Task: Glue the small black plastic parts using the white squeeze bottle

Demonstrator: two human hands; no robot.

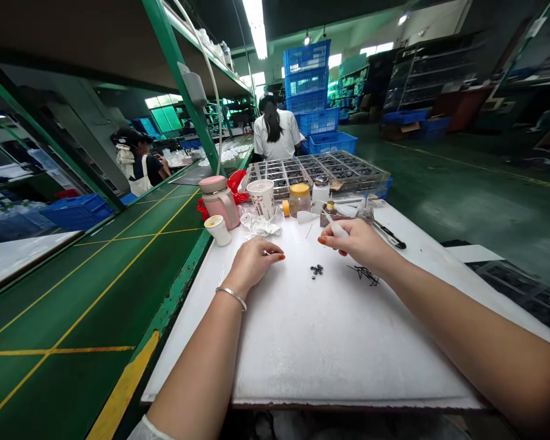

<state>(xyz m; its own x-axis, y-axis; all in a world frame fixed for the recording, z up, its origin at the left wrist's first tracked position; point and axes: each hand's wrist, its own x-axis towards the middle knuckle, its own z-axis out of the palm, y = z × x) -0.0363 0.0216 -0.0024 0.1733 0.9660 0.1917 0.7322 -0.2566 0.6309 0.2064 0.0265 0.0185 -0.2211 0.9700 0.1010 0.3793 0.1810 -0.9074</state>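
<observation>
My left hand [255,261] is over the white tabletop [302,342], its fingers pressed together; what they hold, if anything, is too small to make out. My right hand [357,243] grips a small white bottle [338,230] with a thin tip pointing up and to the left. Between and below the hands lies a small pile of dark round parts [318,269]. Thin black pins [365,275] are scattered just under my right wrist. A fine needle-like piece [308,231] rests on the table, left of the bottle.
Along the table's back stand a pink mug [220,203], a white cup [218,230], a paper cup [262,198], a yellow-lidded jar [299,200] and crumpled tissue [260,226]. Behind them are compartment trays [357,168]. A green conveyor [119,275] runs left. Two people sit farther off.
</observation>
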